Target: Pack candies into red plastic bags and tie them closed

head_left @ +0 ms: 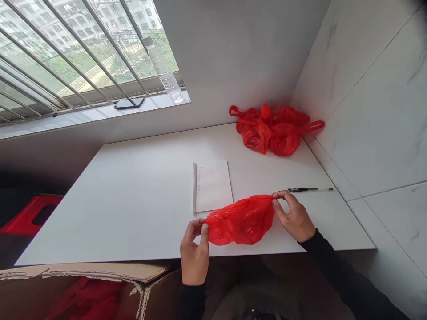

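A thin red plastic bag (242, 220) is stretched sideways between my two hands over the front of the white table. My left hand (195, 249) pinches its left end between thumb and fingers. At the opposite end, my right hand (295, 215) pinches the upper right corner the same way. Something bulges faintly inside the bag, but I cannot make out what. Just behind the bag lies an open white notebook (213, 186) with a short column of small writing. A black pen (303, 190) rests on the table beyond my right hand.
Several red plastic bags (270, 131) sit bunched at the table's (133, 191) back right corner. A clear bottle (165, 73) and a phone (129, 103) are on the windowsill. An open cardboard box (100, 270) with red material stands below the front edge; a red stool (33, 213) is left.
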`<state>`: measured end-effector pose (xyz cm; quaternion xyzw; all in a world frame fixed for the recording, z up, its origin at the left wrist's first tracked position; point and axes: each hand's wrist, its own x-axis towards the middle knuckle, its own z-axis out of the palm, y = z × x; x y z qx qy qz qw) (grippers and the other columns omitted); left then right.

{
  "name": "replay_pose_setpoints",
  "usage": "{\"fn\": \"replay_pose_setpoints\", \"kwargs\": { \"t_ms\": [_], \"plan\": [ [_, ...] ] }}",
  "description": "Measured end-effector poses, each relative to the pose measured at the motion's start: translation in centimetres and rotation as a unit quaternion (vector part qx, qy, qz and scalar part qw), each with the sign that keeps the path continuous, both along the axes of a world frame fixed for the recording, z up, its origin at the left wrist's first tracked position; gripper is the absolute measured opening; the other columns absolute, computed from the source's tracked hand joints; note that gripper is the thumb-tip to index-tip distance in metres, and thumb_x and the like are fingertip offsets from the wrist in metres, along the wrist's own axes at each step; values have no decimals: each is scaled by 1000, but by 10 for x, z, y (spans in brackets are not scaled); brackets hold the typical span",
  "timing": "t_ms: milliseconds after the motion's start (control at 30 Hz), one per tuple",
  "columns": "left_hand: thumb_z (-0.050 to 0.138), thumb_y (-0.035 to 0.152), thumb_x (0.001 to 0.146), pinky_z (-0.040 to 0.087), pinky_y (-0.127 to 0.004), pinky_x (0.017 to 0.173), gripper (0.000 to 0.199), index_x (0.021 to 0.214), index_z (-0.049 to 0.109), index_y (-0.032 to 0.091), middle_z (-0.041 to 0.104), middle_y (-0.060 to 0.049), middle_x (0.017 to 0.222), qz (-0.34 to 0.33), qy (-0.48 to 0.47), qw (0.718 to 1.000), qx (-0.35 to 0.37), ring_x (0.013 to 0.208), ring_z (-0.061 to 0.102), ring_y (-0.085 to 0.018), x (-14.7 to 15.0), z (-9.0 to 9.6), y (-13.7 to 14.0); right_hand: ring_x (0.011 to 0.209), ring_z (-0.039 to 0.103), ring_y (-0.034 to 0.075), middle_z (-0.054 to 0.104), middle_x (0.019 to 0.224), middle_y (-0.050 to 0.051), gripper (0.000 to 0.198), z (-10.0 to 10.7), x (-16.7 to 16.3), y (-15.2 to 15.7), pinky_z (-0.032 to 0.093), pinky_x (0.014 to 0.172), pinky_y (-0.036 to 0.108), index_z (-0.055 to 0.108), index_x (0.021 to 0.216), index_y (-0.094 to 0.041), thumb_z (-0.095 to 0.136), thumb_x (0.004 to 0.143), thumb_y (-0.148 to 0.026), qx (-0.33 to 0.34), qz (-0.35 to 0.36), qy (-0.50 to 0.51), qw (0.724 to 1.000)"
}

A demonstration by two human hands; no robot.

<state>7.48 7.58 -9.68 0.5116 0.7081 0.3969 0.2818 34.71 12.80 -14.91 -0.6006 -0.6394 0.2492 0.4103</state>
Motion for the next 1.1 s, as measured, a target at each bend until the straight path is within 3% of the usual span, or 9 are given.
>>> {"fn": "replay_pose_setpoints", "kwargs": {
  "t_ms": [167, 233, 333, 533, 667, 767, 900, 1000, 1100],
  "plan": [
    [62, 37, 92, 42, -44, 109, 51, 141, 50, 32, 52, -7, 139, -40, 16, 998, 37, 130, 48, -25, 12, -1, -1, 123, 51, 28, 57, 132, 8, 44, 12, -22, -5, 43, 107, 51, 47, 137, -26, 54, 95, -39, 16, 65, -7, 998],
    [65, 35, 89, 43, -44, 106, 45, 133, 59, 32, 57, -7, 131, -56, 25, 998, 33, 127, 49, -26, 19, -3, 3, 117, 54, 29, 60, 130, 7, 49, 19, -32, -4, 39, 109, 54, 47, 137, -27, 60, 93, -44, 18, 95, -33, 995],
    [64, 36, 89, 49, -39, 91, 21, 106, 72, 27, 66, -6, 105, -17, -4, 1000, 25, 105, 58, -25, 15, -6, 7, 103, 61, 25, 69, 111, 2, 22, 26, -36, -2, 46, 101, 48, 61, 114, -29, 58, 97, -43, 6, 114, -34, 993],
    [50, 43, 98, 52, -32, 83, 30, 109, 68, 22, 71, -7, 107, 72, -93, 993, 16, 95, 65, -21, -1, 5, 7, 85, 64, 21, 64, 97, 3, 23, 28, -23, -8, 54, 68, 30, 54, 107, -27, 55, 98, -48, -74, -13, 110, 991],
    [60, 34, 92, 50, -33, 92, 39, 130, 59, 29, 66, -6, 115, 55, -88, 994, 31, 108, 62, -22, 12, 19, 7, 99, 64, 23, 63, 109, 6, 29, 29, -29, -13, 57, 79, 33, 52, 116, -27, 59, 96, -46, -61, 21, 136, 989],
    [64, 31, 90, 50, -33, 90, 27, 117, 67, 29, 64, -4, 107, 26, -51, 997, 58, 102, 61, -21, 16, 25, 8, 111, 62, 27, 62, 117, 8, 42, 39, -42, -17, 56, 91, 42, 50, 128, -30, 63, 93, -47, -58, 23, 118, 991],
    [56, 41, 96, 49, -32, 87, 23, 107, 70, 26, 68, -4, 106, 30, -129, 991, 33, 99, 63, -20, 4, 27, 8, 127, 52, 33, 55, 132, 8, 39, 73, -59, -25, 46, 105, 56, 55, 130, -35, 63, 92, -43, 3, -15, 74, 997],
    [55, 47, 96, 47, -34, 99, 32, 118, 67, 27, 67, -5, 122, 53, -190, 980, 3, 114, 61, -23, -3, 25, 6, 118, 58, 31, 62, 113, 7, 30, 97, -64, -36, 56, 94, 53, 59, 124, -40, 59, 95, -42, 98, 52, 121, 986],
    [55, 48, 95, 44, -34, 105, 35, 119, 67, 25, 66, -6, 126, 79, -247, 966, 9, 120, 59, -23, -3, 20, 6, 89, 67, 28, 62, 78, 2, 18, 105, -59, -52, 62, 77, 46, 65, 103, -45, 59, 90, -57, 79, 152, 64, 983]
  ]
}}
